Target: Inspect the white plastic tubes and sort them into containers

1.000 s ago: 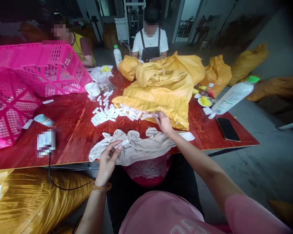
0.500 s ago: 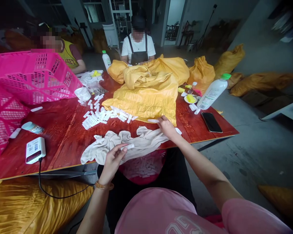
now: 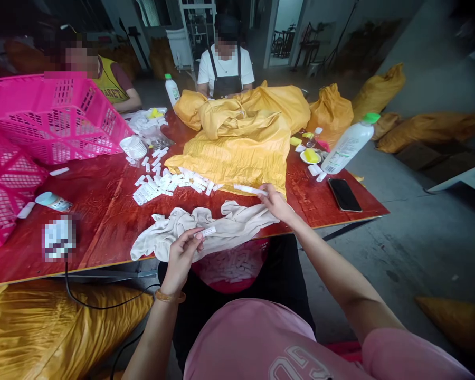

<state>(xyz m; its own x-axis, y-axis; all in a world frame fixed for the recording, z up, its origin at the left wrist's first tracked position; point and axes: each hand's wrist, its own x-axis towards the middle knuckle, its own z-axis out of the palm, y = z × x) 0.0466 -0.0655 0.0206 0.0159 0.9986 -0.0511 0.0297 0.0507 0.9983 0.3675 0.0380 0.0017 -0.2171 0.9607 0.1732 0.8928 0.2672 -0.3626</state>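
Observation:
Between the thumb and fingers of my left hand (image 3: pixel 184 253) is a small white plastic piece with printing (image 3: pixel 206 232), held above a crumpled pale cloth (image 3: pixel 237 227). My right hand (image 3: pixel 275 201) pinches a longer white stick-like piece (image 3: pixel 248 189) near the front of a large yellow woven sack (image 3: pixel 237 158). What exactly these pieces are, I cannot make out. A pile of similar white pieces (image 3: pixel 162 184) spills out at the sack's left front corner. In my lap sits a pink container (image 3: pixel 233 285) with many white pieces in it.
Pink crates (image 3: pixel 63 126) stand at the left of the red table (image 3: pixel 103 211). A corded white device (image 3: pixel 58 240), a phone (image 3: pixel 344 195) and a white bottle (image 3: pixel 350 145) lie or stand around me. Two people sit across, one in a white shirt (image 3: pixel 245 66). More sacks (image 3: pixel 59 327) are on the floor.
My right hand has shifted slightly right, and more of the white stick shows in it. My left hand still holds its white piece, a little higher in view. The camera has tilted slightly.

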